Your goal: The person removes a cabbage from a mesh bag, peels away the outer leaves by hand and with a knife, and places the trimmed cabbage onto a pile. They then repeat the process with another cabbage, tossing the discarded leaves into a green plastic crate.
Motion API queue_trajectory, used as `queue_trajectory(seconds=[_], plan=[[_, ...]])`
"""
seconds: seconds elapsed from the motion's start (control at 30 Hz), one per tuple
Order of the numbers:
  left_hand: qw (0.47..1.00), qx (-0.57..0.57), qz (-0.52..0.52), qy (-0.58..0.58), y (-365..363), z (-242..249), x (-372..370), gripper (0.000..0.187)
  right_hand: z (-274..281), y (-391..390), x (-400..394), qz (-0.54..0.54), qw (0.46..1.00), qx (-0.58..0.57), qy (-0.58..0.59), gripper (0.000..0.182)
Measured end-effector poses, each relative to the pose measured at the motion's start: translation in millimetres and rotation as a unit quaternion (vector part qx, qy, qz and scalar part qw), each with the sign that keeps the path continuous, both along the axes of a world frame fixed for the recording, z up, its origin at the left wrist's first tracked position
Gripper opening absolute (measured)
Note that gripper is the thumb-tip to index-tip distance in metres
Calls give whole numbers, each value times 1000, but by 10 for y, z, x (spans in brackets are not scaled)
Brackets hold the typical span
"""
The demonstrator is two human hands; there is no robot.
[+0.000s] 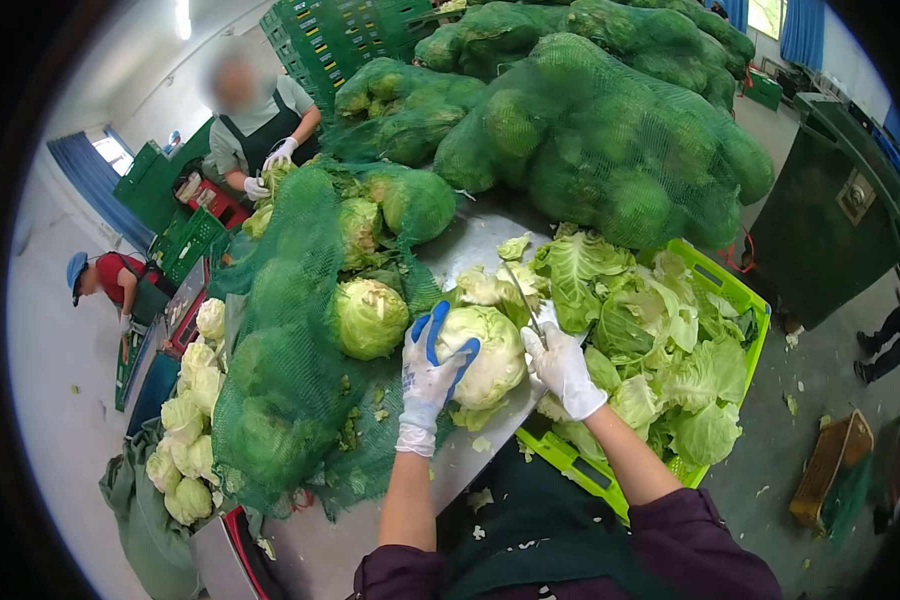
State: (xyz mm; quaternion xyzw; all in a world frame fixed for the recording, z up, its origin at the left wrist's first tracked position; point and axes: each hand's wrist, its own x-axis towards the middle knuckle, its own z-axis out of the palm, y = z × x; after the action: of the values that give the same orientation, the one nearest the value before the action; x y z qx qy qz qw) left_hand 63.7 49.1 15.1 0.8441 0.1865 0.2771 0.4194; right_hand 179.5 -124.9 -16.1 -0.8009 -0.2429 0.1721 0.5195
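Note:
My left hand [425, 382], in a white glove with blue fingers, grips the left side of a pale cabbage [490, 345] on the metal table [480, 235]. My right hand [568, 375], gloved in white, is closed around a knife [523, 292] whose thin blade points up and away, just right of the cabbage. The handle is mostly hidden in my fingers. Another cabbage [370, 318] lies left of my left hand, at the opening of a green net sack [285, 330]. Loose green leaves [660, 350] fill a lime-green crate [760, 330] beside my right hand.
Full net sacks of cabbages [610, 140] are piled at the back. Trimmed cabbages [195, 400] are heaped at the left. A co-worker [260, 130] handles produce across the table; another person [120, 280] bends at the far left. A dark green bin [835, 210] stands at the right.

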Motion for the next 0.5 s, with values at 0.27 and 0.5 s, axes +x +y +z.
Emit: queue_trajectory(seconds=[0.27, 0.5], plan=[[995, 55, 83, 30, -347, 119, 177, 69, -22, 13, -456, -82, 972, -122, -181, 60], [995, 82, 52, -20, -395, -46, -11, 71, -143, 315, 394, -78, 976, -156, -130, 48]])
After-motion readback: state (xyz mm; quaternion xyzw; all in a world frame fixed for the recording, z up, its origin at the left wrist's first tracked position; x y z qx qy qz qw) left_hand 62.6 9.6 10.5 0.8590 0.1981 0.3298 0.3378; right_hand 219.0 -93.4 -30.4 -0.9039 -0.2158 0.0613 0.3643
